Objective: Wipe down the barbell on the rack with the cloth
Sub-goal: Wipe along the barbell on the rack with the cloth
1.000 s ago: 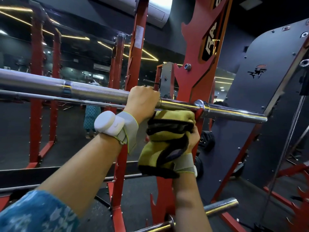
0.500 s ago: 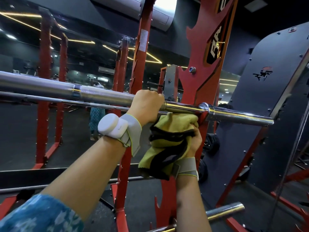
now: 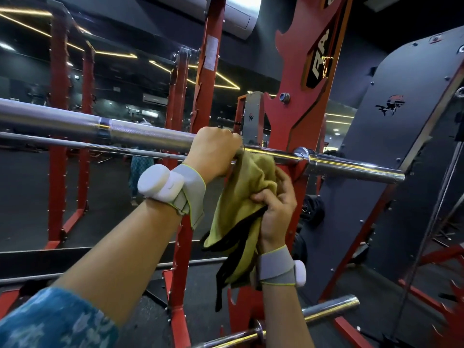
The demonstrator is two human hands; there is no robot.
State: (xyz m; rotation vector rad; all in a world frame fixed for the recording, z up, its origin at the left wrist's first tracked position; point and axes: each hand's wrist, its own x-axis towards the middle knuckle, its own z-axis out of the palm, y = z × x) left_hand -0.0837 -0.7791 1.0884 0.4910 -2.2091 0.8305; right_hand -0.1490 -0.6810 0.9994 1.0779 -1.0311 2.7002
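Observation:
A steel barbell point(image 3: 140, 133) lies across the red rack point(image 3: 298, 116), its shiny sleeve point(image 3: 351, 168) sticking out to the right. My left hand point(image 3: 213, 149) grips the bar from below, just left of the rack upright. A yellow-green cloth with black trim point(image 3: 241, 197) hangs below the bar; its top corner reaches up to the bar by my left fingers. My right hand point(image 3: 276, 209) holds the cloth bunched in its fingers, a little under the bar and apart from it. Both wrists wear grey straps with white pods.
A second barbell point(image 3: 326, 308) lies low on the rack near the floor. A dark grey panel point(image 3: 401, 146) stands at the right, past the sleeve end. Red uprights point(image 3: 203, 96) and a mirror wall stand behind the bar. A thin guide rod point(image 3: 431, 222) runs down at the right.
My right hand has dropped from the bar and pulled the cloth down with it; before, the cloth was pressed up against the bar near the collar. My left hand keeps its grip.

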